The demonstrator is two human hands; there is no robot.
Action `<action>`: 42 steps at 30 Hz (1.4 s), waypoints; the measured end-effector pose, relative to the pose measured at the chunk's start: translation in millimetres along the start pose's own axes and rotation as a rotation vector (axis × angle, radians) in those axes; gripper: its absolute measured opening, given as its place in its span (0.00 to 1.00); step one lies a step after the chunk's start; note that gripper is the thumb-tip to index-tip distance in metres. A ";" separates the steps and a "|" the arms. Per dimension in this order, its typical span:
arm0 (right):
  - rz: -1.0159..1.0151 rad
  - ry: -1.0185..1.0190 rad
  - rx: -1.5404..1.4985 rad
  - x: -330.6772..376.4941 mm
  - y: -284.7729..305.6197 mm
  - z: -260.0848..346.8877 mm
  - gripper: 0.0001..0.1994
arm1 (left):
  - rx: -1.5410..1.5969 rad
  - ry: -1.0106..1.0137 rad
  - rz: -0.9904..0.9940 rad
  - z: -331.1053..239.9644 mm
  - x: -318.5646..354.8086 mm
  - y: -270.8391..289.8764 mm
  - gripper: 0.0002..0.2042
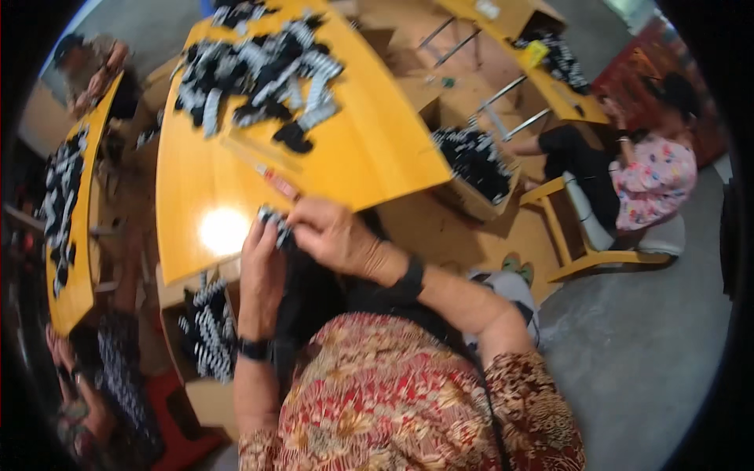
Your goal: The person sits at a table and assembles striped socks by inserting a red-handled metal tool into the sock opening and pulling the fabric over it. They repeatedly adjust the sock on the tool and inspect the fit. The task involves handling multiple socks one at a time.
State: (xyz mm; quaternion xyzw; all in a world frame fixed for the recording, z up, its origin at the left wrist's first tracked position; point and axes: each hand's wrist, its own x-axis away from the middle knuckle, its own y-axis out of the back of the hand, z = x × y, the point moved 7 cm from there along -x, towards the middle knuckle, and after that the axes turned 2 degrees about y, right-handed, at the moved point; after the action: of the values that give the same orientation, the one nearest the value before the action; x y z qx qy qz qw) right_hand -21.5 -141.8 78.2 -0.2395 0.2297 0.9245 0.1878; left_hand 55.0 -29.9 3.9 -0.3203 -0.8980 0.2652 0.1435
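Over the near edge of the yellow table, a small bunched black-and-grey sock (275, 224) sits between my two hands. My left hand (261, 259) is closed around it from the left. From the right, the fingers of my right hand (334, 235) are curled and pinch at its edge. Just beyond my right knuckles is a slim red-and-white piece (276, 182) with a long see-through strip behind it; whether my fingers touch it I cannot tell. Farther up the table lies a loose heap of black and grey striped socks (259, 67).
The yellow table (377, 149) narrows away from me. Cardboard boxes of striped socks stand by its left side (208, 334) and right side (475, 161). Other people sit at side tables, one in a pink top (656, 180) on a chair at right. More socks (64, 204) cover the left table.
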 end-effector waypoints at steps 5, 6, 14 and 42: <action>0.015 -0.181 0.021 -5.1 28.3 -19.3 0.04 | -0.309 -0.159 -0.032 -27.6 6.2 -6.7 0.12; -0.006 -0.217 -0.026 -12.1 31.6 -26.1 0.05 | 0.025 -0.022 -0.073 -16.9 2.9 1.3 0.13; 0.036 0.068 0.481 -59.4 -12.1 -49.6 0.10 | 0.164 0.085 -0.215 -8.1 12.8 22.9 0.13; 0.226 -0.178 0.213 67.3 60.7 36.6 0.22 | 0.664 0.122 0.022 -19.3 -32.1 16.2 0.17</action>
State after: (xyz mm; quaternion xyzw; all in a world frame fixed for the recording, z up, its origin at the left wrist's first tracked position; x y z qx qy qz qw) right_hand -117.1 -157.1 91.5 -0.1083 0.3344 0.9276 0.1264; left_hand 95.6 -32.8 7.7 -0.2812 -0.7489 0.5251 0.2903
